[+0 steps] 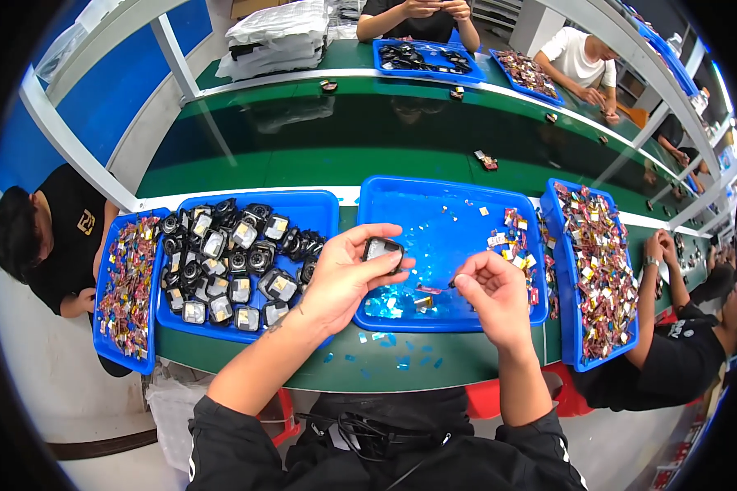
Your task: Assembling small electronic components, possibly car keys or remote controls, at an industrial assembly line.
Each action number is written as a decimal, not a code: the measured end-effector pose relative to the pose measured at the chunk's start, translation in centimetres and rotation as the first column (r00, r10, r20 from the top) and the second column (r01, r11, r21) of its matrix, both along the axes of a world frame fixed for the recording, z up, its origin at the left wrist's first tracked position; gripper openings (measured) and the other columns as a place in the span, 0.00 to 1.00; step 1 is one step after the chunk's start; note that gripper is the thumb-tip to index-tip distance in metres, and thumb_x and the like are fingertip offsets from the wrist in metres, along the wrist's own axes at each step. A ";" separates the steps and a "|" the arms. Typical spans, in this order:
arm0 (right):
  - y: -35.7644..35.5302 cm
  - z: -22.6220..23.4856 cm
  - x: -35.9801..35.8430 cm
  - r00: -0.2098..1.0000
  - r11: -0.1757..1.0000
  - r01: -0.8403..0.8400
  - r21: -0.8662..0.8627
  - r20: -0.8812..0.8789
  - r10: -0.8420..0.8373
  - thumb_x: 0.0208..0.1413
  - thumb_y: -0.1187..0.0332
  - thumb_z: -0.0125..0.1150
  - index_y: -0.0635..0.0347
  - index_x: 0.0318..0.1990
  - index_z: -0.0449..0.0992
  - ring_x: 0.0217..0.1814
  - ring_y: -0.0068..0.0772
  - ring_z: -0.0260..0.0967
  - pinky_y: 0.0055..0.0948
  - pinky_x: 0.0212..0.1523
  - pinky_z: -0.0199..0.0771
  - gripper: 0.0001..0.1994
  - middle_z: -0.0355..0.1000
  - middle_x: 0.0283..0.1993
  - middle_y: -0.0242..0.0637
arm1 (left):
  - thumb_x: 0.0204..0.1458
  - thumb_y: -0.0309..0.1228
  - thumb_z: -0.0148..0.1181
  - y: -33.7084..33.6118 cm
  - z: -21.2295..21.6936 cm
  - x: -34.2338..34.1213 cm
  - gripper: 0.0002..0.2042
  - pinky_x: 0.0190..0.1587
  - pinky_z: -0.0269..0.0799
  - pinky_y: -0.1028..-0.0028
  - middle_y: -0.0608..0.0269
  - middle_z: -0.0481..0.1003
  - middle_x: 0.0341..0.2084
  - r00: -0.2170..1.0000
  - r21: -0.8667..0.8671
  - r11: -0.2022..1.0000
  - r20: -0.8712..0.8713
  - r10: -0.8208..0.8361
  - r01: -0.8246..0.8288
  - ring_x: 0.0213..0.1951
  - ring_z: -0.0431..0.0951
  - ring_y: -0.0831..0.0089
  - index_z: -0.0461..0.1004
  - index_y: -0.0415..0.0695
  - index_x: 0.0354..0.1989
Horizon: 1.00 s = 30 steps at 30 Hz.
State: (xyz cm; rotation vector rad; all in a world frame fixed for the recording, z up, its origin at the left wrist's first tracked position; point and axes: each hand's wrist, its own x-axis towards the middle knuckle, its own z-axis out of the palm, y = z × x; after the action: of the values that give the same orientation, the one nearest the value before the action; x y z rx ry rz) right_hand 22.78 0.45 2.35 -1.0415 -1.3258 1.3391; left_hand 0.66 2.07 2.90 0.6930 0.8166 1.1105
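The person's left hand [348, 274] grips a small rounded-square black plastic case [377, 255], thumb pressed across it, apparently to steady it above the shallow blue plastic tray [438, 214] on the green desk [303, 372]. The right hand [498, 296] seems to pinch a thin dark-red strip [431, 290] over that tray, whose raised rim likely contains loose pieces. Similar black cases [239, 260] lie heaped to the left, within reach.

Partly hidden
Left grip [336, 277] covers part of a black case [380, 252]; far co-worker [418, 29] headless at the top edge; blue scraps [404, 362] too small to identify
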 end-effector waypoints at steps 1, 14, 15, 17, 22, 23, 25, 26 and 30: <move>-0.1 -0.1 0.0 1.000 1.000 0.000 0.003 0.001 0.000 0.55 0.79 0.61 0.64 0.35 0.72 0.34 0.15 0.68 0.16 0.37 0.69 0.04 0.71 0.32 0.29 | 0.54 0.19 0.59 0.3 -0.3 0.2 0.12 0.46 0.79 0.72 0.55 0.75 0.39 0.999 0.010 0.999 -0.024 0.031 -0.031 0.42 0.80 0.65 0.70 0.35 0.46; -0.1 -0.8 -3.6 0.987 0.989 -0.143 -0.020 0.063 0.144 0.59 0.77 0.58 0.66 0.37 0.71 0.41 0.18 0.68 0.20 0.40 0.73 0.03 0.71 0.38 0.32 | 0.54 0.24 0.61 -0.5 -2.2 1.4 0.11 0.34 0.70 0.81 0.65 0.74 0.28 0.956 0.214 0.976 -0.273 0.110 -0.051 0.32 0.75 0.81 0.67 0.39 0.43; 0.0 -0.6 -3.6 0.991 0.992 -0.124 -0.022 0.047 0.125 0.59 0.76 0.58 0.66 0.37 0.71 0.39 0.17 0.67 0.19 0.38 0.72 0.03 0.70 0.36 0.31 | 0.56 0.25 0.59 -0.5 -2.1 0.8 0.12 0.31 0.69 0.81 0.65 0.74 0.28 0.926 0.174 0.979 -0.375 -0.032 0.104 0.32 0.75 0.81 0.65 0.39 0.45; 0.3 -0.4 -3.5 0.992 0.993 -0.119 -0.021 0.035 0.120 0.59 0.76 0.58 0.66 0.37 0.71 0.37 0.16 0.67 0.17 0.37 0.71 0.03 0.70 0.35 0.30 | 0.59 0.27 0.56 -0.3 -3.1 0.4 0.12 0.27 0.66 0.82 0.64 0.73 0.28 0.873 0.293 0.929 -0.484 -0.059 0.225 0.29 0.73 0.84 0.62 0.41 0.47; 0.5 -0.4 -2.9 0.999 1.000 -0.019 -0.009 -0.039 0.019 0.57 0.77 0.59 0.65 0.36 0.71 0.33 0.13 0.64 0.14 0.33 0.67 0.03 0.69 0.32 0.27 | 0.61 0.26 0.49 -0.8 -1.6 0.2 0.10 0.32 0.63 0.80 0.65 0.69 0.31 0.998 -0.025 0.998 -0.005 -0.056 0.055 0.29 0.69 0.78 0.57 0.48 0.48; 0.6 -0.2 -2.9 0.999 1.000 0.004 -0.002 -0.042 -0.005 0.57 0.78 0.59 0.65 0.36 0.70 0.33 0.13 0.64 0.14 0.34 0.67 0.03 0.69 0.32 0.27 | 0.60 0.24 0.49 -0.8 -1.5 0.1 0.12 0.35 0.65 0.78 0.63 0.69 0.34 0.982 -0.088 0.996 0.187 -0.007 0.024 0.31 0.69 0.76 0.56 0.48 0.49; 0.6 -0.1 -2.8 1.000 1.000 0.008 0.010 -0.007 -0.008 0.56 0.78 0.60 0.66 0.36 0.71 0.34 0.14 0.66 0.15 0.35 0.68 0.03 0.70 0.32 0.29 | 0.57 0.20 0.47 -0.9 -2.3 -0.3 0.09 0.39 0.66 0.76 0.61 0.67 0.38 0.979 -0.014 1.000 0.202 -0.009 0.012 0.35 0.69 0.75 0.64 0.44 0.45; 0.6 0.1 -3.1 1.000 0.999 0.006 0.032 0.013 -0.006 0.56 0.78 0.60 0.66 0.35 0.72 0.34 0.14 0.67 0.16 0.36 0.69 0.03 0.71 0.33 0.30 | 0.56 0.20 0.47 -0.7 -3.5 -0.9 0.08 0.39 0.66 0.76 0.62 0.67 0.39 0.998 0.155 0.988 -0.066 -0.008 0.018 0.36 0.69 0.75 0.69 0.41 0.42; 0.4 -0.1 -3.6 0.997 0.997 0.035 0.066 0.063 -0.039 0.54 0.78 0.62 0.67 0.35 0.75 0.36 0.17 0.70 0.18 0.38 0.71 0.03 0.73 0.34 0.31 | 0.53 0.22 0.55 -1.1 -2.5 0.2 0.09 0.43 0.69 0.77 0.61 0.66 0.43 0.889 0.389 0.918 -0.445 0.110 0.081 0.40 0.70 0.75 0.78 0.36 0.41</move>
State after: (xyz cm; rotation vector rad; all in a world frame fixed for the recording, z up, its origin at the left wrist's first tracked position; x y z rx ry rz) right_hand 19.19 0.86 2.21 -1.0674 -1.3817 1.2360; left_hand 0.83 0.98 0.36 1.3348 1.0044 1.1558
